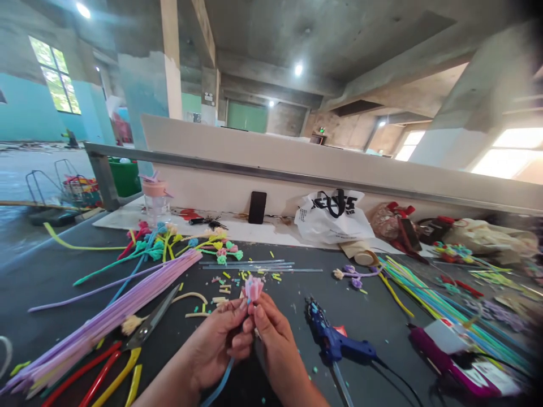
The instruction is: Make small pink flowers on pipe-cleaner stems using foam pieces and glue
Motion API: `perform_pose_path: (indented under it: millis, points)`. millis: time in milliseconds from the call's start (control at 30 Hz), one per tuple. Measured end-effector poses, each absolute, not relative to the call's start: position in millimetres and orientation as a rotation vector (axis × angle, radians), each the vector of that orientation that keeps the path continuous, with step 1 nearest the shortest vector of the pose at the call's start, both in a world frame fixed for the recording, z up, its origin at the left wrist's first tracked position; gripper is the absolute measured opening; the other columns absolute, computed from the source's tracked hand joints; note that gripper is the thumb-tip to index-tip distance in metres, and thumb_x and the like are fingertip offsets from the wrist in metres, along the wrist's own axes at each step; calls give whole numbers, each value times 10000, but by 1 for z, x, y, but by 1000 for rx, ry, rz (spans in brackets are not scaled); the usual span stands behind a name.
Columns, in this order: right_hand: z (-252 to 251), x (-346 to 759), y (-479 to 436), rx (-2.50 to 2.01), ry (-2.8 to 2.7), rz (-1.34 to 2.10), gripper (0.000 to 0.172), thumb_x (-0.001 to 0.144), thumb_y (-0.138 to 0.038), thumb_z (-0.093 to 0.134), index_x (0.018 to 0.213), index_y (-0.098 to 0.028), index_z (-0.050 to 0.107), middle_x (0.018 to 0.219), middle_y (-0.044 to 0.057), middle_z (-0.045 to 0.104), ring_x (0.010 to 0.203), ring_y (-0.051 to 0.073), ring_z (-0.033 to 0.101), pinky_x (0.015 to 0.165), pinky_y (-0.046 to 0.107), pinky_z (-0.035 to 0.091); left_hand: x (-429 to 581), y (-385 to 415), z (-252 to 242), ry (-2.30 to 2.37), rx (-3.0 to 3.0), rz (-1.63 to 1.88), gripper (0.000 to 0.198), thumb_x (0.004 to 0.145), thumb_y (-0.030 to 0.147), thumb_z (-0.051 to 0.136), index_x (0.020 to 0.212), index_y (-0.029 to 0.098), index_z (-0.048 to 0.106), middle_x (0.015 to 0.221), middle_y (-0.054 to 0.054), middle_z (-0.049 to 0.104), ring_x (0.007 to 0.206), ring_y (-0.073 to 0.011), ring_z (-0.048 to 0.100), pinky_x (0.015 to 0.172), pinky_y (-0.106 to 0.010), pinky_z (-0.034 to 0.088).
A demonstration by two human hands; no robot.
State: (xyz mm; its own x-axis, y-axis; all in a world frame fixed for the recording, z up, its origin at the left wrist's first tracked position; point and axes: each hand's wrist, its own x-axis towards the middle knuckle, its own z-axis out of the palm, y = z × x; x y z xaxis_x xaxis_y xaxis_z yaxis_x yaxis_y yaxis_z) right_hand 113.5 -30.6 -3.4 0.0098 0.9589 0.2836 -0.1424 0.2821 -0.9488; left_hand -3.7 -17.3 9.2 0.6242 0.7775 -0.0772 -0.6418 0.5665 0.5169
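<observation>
Close in front of me, my left hand (220, 333) and my right hand (278, 339) meet around a small pink pipe-cleaner flower (253, 287). Fingers and thumbs of both are closed at its base, and its bunched pink loops stick up above them. A light blue stem (220, 384) hangs below my left hand; where it joins the flower is hidden by the fingers. Short cut pieces of pipe cleaner (224, 289) lie just beyond my hands. Right of them rests a blue glue gun (339, 342) with its cord.
Scissors (146, 328) and red- and yellow-handled tools lie left, beside a purple and pink pipe-cleaner bundle (127, 308). Finished flowers (216, 246) lie behind them. Clear glue sticks (263, 265), a phone (257, 207) and a white bag (333, 217) stand or lie farther back. More pipe cleaners (428, 294) lie right.
</observation>
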Motion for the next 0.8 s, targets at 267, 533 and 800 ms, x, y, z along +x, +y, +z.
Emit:
perform_pose_path:
  millis: [267, 533, 800]
  points:
    - [2, 124, -28, -1025, -1311, 998, 295, 764, -434, 594, 614, -188, 660, 735, 37, 601, 694, 166, 599, 658, 285, 505, 10, -22, 6, 600, 589, 893, 218, 733, 322, 645, 831, 145, 565, 553, 8, 544, 366, -62, 457, 353, -166, 286]
    - [3, 125, -29, -1021, -932, 1241, 273, 723, -433, 623, 713, -160, 634, 601, -5, 538, 564, 123, 508, 552, 235, 436, -4, -15, 14, 863, 1018, 867, 248, 721, 368, 645, 813, 146, 586, 699, -19, 596, 622, -128, 547, 547, -230, 419]
    - [3, 127, -30, -1150, -1364, 1124, 345, 786, -456, 535, 605, -162, 518, 513, -51, 386, 502, 89, 345, 475, 202, 270, -20, -11, 28, 723, 1095, 986, 422, 685, 255, 693, 1086, 193, 578, 1090, -75, 592, 1001, -200, 519, 855, -293, 383]
